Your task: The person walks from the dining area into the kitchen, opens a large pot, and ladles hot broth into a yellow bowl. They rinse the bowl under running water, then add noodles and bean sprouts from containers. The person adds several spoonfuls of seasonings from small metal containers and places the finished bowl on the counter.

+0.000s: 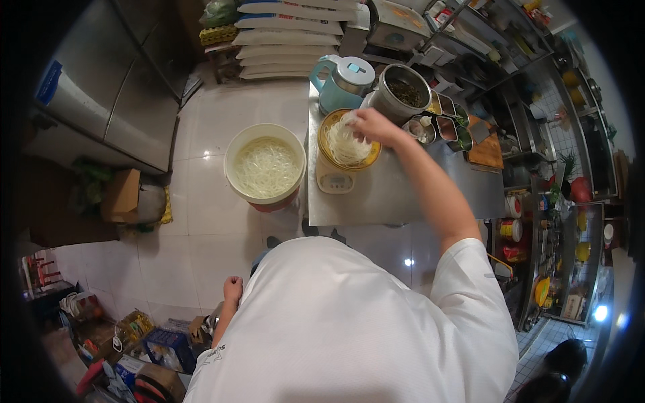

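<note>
My right hand (pixel 374 127) reaches over a round yellow dish (pixel 373 156) at the table's left end, its fingers closed on a few white noodles (pixel 345 143). Most of these noodles lie heaped in the dish. Beneath the dish sits a white digital kitchen scale (pixel 336 182), whose display is too faint to read. A white bucket (pixel 230 179) stands left of the table, holding many pale noodles (pixel 265 169) in cloudy liquid. My left hand (pixel 233 288) hangs low by my side, fingers curled and nothing visible in it.
Behind the dish stand a light-blue kettle (pixel 347 85) and a steel pot (pixel 387 103) of dark contents. Several small steel containers (pixel 446 128) and a wooden board (pixel 486 151) line the steel table (pixel 363 211). Stacked white sacks (pixel 289 38) lie beyond; boxes (pixel 169 347) crowd the lower left.
</note>
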Demonstrator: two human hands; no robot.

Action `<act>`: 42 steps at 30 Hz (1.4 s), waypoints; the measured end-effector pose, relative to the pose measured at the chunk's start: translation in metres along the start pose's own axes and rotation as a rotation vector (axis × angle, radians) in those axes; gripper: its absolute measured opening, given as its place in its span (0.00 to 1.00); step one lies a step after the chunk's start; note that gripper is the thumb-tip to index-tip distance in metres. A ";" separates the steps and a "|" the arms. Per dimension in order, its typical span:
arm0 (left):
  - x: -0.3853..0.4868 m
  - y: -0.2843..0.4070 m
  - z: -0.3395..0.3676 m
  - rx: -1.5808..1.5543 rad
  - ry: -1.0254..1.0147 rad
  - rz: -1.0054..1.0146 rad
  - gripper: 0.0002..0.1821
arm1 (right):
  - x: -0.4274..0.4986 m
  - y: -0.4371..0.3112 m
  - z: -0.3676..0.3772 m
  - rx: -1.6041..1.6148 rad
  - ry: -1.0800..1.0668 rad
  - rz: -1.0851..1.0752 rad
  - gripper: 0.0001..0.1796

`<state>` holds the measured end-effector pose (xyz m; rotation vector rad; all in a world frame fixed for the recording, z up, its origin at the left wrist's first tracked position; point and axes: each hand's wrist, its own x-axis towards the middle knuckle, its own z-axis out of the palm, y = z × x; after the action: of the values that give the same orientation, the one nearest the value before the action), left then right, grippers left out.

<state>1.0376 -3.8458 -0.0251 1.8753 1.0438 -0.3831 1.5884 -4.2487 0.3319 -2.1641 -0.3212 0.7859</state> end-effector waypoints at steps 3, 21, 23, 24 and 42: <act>-0.001 0.021 -0.002 -0.018 0.008 0.032 0.14 | 0.010 0.036 0.018 -0.191 0.049 -0.018 0.17; -0.033 -0.023 -0.005 0.147 0.016 0.112 0.15 | -0.009 -0.001 -0.010 -0.453 0.218 -0.355 0.11; -0.027 -0.010 -0.003 0.080 0.021 0.085 0.15 | -0.007 -0.009 -0.007 -0.495 0.236 -0.351 0.10; -0.024 0.001 0.001 0.019 0.036 0.110 0.15 | -0.005 -0.012 -0.007 -0.500 0.233 -0.355 0.10; -0.011 0.127 0.021 -0.035 -0.007 0.140 0.31 | 0.019 0.043 -0.082 -0.220 0.564 -0.277 0.13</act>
<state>1.1353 -3.8962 0.0435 1.9015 0.9035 -0.2876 1.6534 -4.3172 0.3320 -2.3688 -0.4120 -0.0280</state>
